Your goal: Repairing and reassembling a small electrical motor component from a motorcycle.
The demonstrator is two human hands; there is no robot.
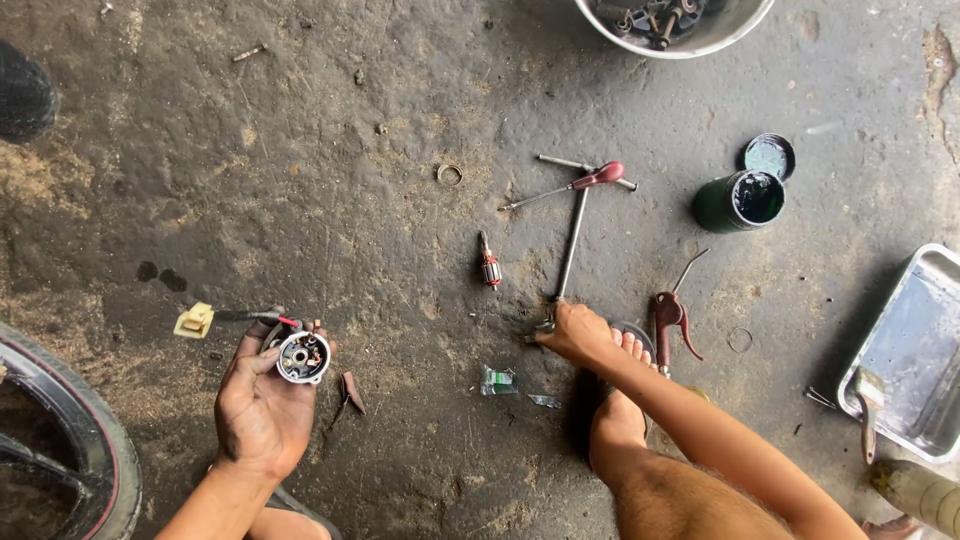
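My left hand (pixel 262 400) holds a small round metal motor housing (pixel 303 357) with wires that lead to a yellow plug (pixel 195 320). My right hand (pixel 575 333) reaches down to the concrete floor and pinches a small metal part (pixel 541 328) at the lower end of a T-handle wrench (pixel 573 240). A red-handled screwdriver (pixel 570 186) lies across the wrench's top. A small armature (pixel 489 266) lies on the floor between my hands. My bare foot (pixel 622 400) rests under my right forearm.
A red air blow gun (pixel 672 322) lies right of my right hand. An open green tin (pixel 741 201) and its lid (pixel 769 156) stand further right. A metal tray (pixel 915 350) with a brush (pixel 868 400), a white bucket (pixel 680 25) of parts, and a tyre (pixel 60 440) border the area.
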